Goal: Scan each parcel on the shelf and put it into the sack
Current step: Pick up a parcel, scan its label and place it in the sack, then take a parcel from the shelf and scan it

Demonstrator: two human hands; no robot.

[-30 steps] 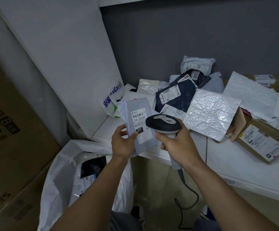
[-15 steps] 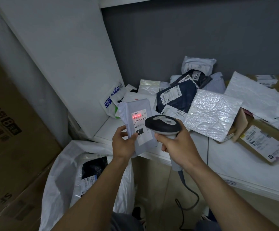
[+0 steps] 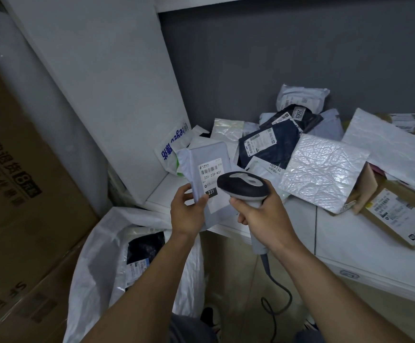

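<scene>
Fingers [image 3: 184, 192] and thumb of my left hand [image 3: 187, 215] pinch the lower left corner of a grey parcel [image 3: 207, 158], the thumb across the front beside the black tag [image 3: 211, 193], the other fingers curled behind the edge. It is a light hold on slick plastic, and I judge the parcel could slide or swing out if I tilt it. My right hand [image 3: 263, 214] is wrapped round the handle of the scanner [image 3: 242, 185], whose head sits just in front of the label [image 3: 210, 174] and hides its lower right part. I see no red beam on the barcode, so I cannot tell whether the read has registered; bagging it unread is the main risk. The parcel stands upright above the front edge of the shelf [image 3: 350, 240], with the open sack [image 3: 95, 256] below and to the left. Its mouth sags, so a careless release could land on the rim or outside it. The cable [image 3: 277, 289] hangs near my legs and could snag. The pile [image 3: 322, 169] behind looks loose and could slip.
</scene>
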